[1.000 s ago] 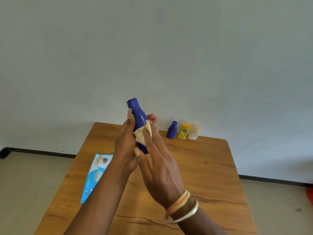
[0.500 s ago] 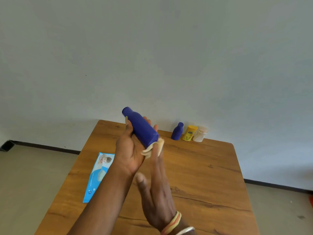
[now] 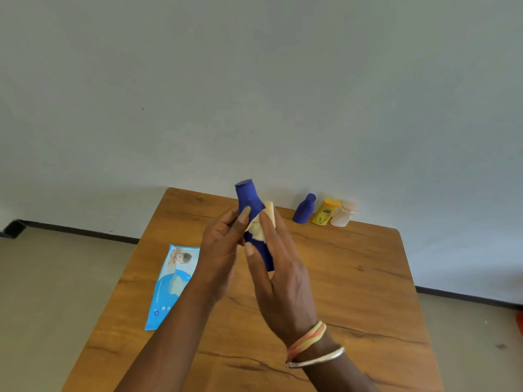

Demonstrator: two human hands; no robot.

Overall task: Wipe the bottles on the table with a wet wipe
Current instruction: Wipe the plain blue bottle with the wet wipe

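Centre frame: I see the left hand (image 3: 220,250) gripping the blue bottle (image 3: 249,202), long axis near upright, cap upward; the right hand (image 3: 283,273), fingers straight, presses the wipe (image 3: 261,224) against its right side.

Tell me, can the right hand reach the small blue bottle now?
Probably yes, once freed: the right hand presses the wipe on the big blue bottle, yet nothing blocks the small blue bottle.
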